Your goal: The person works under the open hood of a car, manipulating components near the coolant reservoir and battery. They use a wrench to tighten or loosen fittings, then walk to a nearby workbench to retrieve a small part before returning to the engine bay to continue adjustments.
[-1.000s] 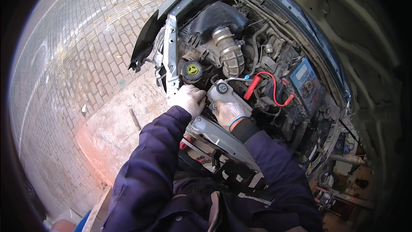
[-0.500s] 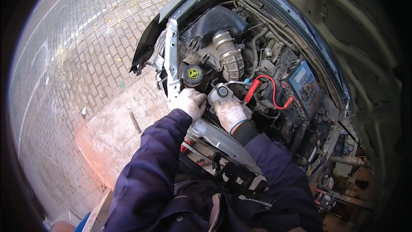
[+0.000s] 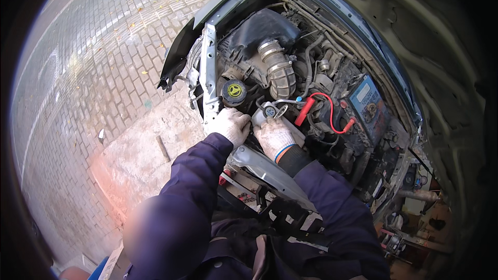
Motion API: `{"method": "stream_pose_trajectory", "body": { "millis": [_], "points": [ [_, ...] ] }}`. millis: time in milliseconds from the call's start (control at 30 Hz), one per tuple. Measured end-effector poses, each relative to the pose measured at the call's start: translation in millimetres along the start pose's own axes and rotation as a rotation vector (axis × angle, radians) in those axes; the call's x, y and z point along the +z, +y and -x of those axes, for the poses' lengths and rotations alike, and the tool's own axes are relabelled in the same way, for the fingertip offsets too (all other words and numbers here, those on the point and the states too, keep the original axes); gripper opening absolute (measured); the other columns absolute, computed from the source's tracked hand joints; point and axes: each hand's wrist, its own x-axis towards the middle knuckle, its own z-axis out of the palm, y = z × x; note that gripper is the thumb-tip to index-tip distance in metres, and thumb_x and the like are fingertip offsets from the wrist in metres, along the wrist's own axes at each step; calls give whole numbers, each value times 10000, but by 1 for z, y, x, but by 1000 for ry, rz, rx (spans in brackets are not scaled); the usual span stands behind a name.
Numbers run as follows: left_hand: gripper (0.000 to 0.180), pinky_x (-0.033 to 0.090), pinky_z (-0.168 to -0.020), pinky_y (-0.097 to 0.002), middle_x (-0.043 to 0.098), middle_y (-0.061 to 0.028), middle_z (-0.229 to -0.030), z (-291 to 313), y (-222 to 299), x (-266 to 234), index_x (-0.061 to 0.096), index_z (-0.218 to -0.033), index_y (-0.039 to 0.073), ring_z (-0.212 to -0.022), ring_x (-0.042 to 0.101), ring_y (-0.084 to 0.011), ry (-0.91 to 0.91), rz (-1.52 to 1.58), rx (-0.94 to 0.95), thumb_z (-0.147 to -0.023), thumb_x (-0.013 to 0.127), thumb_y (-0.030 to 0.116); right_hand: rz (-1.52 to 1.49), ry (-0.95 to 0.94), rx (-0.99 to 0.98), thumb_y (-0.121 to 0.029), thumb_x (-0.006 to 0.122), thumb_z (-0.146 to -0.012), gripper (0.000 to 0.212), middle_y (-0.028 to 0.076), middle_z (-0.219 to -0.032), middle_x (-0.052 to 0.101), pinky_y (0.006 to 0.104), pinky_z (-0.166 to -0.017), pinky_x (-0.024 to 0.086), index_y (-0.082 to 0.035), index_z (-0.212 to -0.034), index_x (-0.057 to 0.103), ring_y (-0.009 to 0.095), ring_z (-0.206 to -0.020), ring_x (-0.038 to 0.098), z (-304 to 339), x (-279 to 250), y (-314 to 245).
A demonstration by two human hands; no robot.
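Observation:
My left hand [image 3: 231,126], in a whitish work glove, is closed at the front crossmember, just below a round black cap with a yellow steering-wheel mark [image 3: 234,91]. What its curled fingers hold is hidden. My right hand [image 3: 275,137], gloved the same way, lies on a white plastic reservoir [image 3: 259,117] with its fingers curled. By its fingertips are the reservoir's small dark round cap [image 3: 270,111] and an oval, ring-like piece [image 3: 280,111], too small to identify. Whether the hand grips that piece cannot be made out.
A ribbed intake hose [image 3: 280,72] runs from the black air-filter housing [image 3: 264,28]. To the right are a red cable [image 3: 332,106] and a blue-topped battery [image 3: 369,103]. The raised hood [image 3: 415,31] overhangs the right. Brick paving [image 3: 104,67] lies left.
My right hand has shifted slightly left over the reservoir, and the oval ring-like piece has come into view by its fingers. My left hand stays nearly in place.

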Motion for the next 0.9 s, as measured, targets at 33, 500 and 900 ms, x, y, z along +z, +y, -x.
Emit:
{"method": "stream_pose_trajectory", "body": {
  "millis": [33,500,900],
  "points": [
    [155,578,-880,-507,761,-118,-870,0,0,0,811,-984,94,-923,726,-363,-4,-7,-3,-913,748,216,-69,-132,122,-164,587,-1024,199,148,-910,807,552,-713,626,-66,-1108,739,367,-831,816,1,-1,-4],
    [153,579,-880,-494,761,-110,-874,0,-1,2,814,-983,101,-928,728,-351,24,-4,10,-917,754,225,-76,-81,19,-194,603,-1018,219,143,-931,795,564,-745,622,-89,-1153,739,342,-868,816,10,0,-1],
    [143,573,-881,-505,758,-115,-871,-1,-1,0,805,-969,92,-920,727,-358,20,16,17,-902,760,210,-210,-336,202,-217,613,-1041,216,180,-878,812,582,-769,627,-81,-1172,718,407,-859,818,7,2,2]
  ]
}}
